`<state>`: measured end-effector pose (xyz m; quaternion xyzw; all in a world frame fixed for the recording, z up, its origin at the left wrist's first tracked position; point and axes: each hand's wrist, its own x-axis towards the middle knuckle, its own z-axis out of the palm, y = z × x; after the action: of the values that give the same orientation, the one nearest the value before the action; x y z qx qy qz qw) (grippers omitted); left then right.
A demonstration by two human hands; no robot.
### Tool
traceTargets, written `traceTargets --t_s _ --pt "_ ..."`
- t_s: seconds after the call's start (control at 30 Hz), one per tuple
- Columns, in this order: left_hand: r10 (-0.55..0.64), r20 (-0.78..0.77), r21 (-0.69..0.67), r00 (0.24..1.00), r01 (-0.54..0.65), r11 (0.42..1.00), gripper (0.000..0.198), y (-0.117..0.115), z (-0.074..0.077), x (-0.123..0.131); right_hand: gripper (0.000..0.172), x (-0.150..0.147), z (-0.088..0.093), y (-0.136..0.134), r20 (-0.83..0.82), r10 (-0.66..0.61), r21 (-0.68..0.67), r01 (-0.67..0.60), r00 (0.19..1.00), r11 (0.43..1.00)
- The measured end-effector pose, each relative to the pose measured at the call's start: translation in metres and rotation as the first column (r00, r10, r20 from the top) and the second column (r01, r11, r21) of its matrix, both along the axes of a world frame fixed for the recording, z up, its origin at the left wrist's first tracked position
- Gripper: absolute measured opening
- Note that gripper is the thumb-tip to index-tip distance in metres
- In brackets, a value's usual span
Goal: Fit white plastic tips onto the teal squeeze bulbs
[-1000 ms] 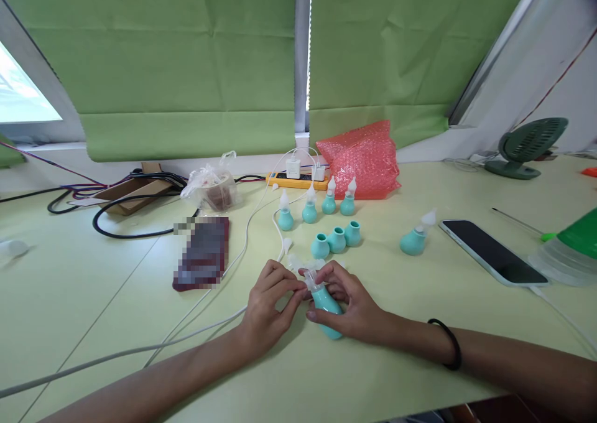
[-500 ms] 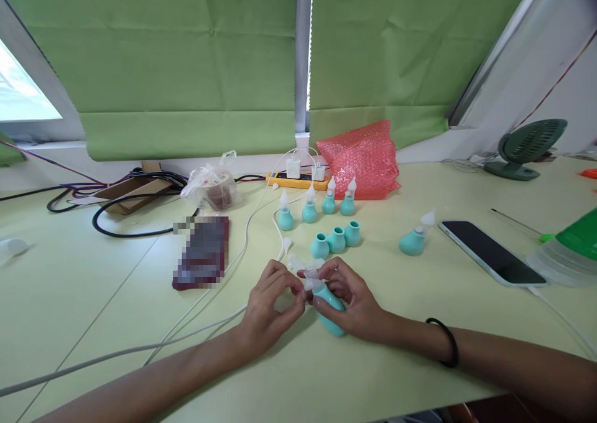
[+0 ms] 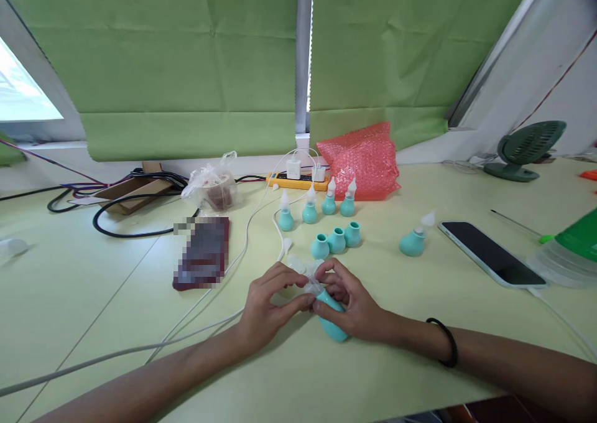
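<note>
My right hand is closed around a teal squeeze bulb, like that of a nasal aspirator, tilted with its neck toward my left hand. Thumb and fingers of my left hand pinch a clear plastic nozzle piece at the bulb's neck. Fingers partly hide where the two parts meet. Just beyond my hands lie more clear nozzle pieces. Past them stand three teal bulbs without nozzles, and behind those several bulbs with nozzles. Another nozzled bulb leans over at the right.
A phone on a cable lies at the right, near a green-and-clear container and a fan. Pink bubble wrap and a power strip are at the back. White cables cross the left side.
My left fingers have shifted slightly over the clear piece, the thumb now stretched farther toward the bulb's neck. The held bulb has moved a little downward and right. Everything else stays put.
</note>
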<state>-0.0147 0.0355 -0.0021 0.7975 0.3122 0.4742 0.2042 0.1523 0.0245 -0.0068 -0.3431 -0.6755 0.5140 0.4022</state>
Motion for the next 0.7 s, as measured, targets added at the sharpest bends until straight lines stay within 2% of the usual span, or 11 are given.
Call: traceTargets --t_s 0.1,0.33,0.43,0.53,0.7 --pt "-0.031 0.048 0.012 0.998 0.03 0.999 0.008 0.0019 -0.003 0.0 0.027 0.0003 0.0012 0.0003 -0.025 0.02 -0.03 -0.021 0.999 0.999" --pt "-0.014 0.075 0.074 0.997 0.008 0.997 0.014 -0.0003 -0.004 0.0023 0.032 0.0 0.0012 0.0004 0.003 -0.073 0.006 0.073 0.997 0.997" --pt "0.02 0.069 0.079 0.997 -0.025 0.997 0.013 -0.0005 -0.0028 0.0024 0.032 0.0013 0.001 0.0026 -0.049 -0.119 0.021 0.12 0.992 0.993" --pt "0.052 0.007 0.089 0.999 -0.052 0.995 0.013 0.0007 -0.003 0.0019 0.031 0.0037 -0.0002 0.0073 -0.129 -0.183 0.025 0.188 0.975 0.982" --pt "0.097 -0.19 0.141 0.977 -0.071 0.987 0.016 0.0037 -0.0071 -0.0002 0.03 0.0055 -0.0012 0.0094 -0.102 -0.196 0.077 0.205 0.975 0.976"
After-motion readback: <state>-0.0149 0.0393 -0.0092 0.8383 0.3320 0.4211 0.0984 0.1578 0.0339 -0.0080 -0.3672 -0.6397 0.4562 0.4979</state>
